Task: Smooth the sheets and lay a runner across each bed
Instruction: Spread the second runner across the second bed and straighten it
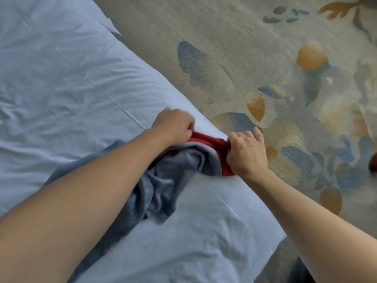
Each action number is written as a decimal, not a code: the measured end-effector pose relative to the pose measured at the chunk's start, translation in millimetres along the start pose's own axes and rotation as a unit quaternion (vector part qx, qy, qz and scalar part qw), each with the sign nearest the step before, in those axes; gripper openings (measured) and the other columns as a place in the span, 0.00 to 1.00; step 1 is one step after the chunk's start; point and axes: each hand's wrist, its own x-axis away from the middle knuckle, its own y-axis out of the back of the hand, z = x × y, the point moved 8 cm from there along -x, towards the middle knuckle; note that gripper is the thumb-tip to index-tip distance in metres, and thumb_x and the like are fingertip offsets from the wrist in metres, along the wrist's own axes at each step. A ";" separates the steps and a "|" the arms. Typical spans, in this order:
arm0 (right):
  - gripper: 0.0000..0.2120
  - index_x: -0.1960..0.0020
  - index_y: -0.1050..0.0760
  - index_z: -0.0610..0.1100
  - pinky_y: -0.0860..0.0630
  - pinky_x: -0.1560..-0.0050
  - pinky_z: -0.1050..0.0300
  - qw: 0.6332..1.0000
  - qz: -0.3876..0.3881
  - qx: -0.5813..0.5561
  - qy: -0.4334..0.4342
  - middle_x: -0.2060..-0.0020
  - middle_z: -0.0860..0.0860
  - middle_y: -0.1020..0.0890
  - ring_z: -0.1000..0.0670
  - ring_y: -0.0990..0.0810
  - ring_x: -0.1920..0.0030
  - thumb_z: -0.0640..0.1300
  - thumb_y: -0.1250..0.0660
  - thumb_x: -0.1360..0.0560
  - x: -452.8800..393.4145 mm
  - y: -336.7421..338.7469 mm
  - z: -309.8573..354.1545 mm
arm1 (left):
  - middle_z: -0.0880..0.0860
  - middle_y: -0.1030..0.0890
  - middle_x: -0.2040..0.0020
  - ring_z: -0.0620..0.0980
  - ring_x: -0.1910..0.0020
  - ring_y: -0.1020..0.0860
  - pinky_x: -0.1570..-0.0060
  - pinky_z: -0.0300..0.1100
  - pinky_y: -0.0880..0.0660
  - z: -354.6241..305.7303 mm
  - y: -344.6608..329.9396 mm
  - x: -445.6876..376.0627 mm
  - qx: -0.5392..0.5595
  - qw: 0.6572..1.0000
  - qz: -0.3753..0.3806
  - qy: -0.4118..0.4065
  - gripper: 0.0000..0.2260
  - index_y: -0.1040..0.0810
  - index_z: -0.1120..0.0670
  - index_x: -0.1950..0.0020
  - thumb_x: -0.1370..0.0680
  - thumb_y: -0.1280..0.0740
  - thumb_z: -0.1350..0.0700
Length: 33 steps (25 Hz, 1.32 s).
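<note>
both hands on the runner (163,180) at the bed edge: left hand (173,125) fisted on its red trim, right hand (246,154) pinching the trim w/ fingers partly splayed. grey runner bunched across the pale sheet (71,78), patterned carpet (265,58) beside.

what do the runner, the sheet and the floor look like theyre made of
Runner: soft fleece or plush, grey-blue with a red edge; matte, fuzzy, bunched in thick folds.
Sheet: thin woven fabric, likely cotton, white and matte with sharp creases.
Floor: carpet, short grainy pile with a printed leaf pattern.
</note>
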 end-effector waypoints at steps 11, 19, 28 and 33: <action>0.17 0.45 0.22 0.53 0.31 0.37 0.43 0.953 0.191 -0.232 -0.047 0.46 0.47 0.17 0.42 0.23 0.45 0.48 0.43 0.30 -33.0 -8.3 1.8 | 0.46 0.16 0.48 0.51 0.45 0.22 0.40 0.49 0.38 12.9 -6.8 -17.8 -0.042 0.996 0.073 0.016 0.08 0.19 0.44 0.52 0.26 0.35 0.54; 0.08 0.54 0.20 0.49 0.36 0.32 0.43 0.988 0.116 -0.099 0.014 0.63 0.49 0.19 0.44 0.23 0.57 0.51 0.35 0.26 -61.7 -15.4 19.6 | 0.49 0.19 0.56 0.54 0.51 0.22 0.45 0.51 0.38 5.3 -27.2 -20.1 -0.090 0.989 0.106 -0.053 0.05 0.23 0.49 0.56 0.28 0.34 0.50; 0.23 0.29 0.31 0.46 0.46 0.24 0.41 0.982 -0.061 -0.158 -0.081 0.38 0.44 0.23 0.40 0.28 0.35 0.51 0.38 0.24 -103.3 4.1 -1.2 | 0.52 0.18 0.50 0.57 0.46 0.23 0.45 0.50 0.37 78.9 39.6 -83.9 -0.049 0.987 -0.086 0.124 0.11 0.21 0.47 0.50 0.27 0.34 0.43; 0.19 0.37 0.26 0.46 0.48 0.24 0.40 0.990 0.024 -0.130 -0.054 0.42 0.46 0.21 0.42 0.27 0.38 0.54 0.37 0.24 -99.8 -31.0 27.8 | 0.49 0.21 0.60 0.55 0.53 0.23 0.50 0.50 0.41 115.9 7.9 -74.4 -0.047 0.991 0.044 0.118 0.08 0.26 0.49 0.61 0.28 0.34 0.46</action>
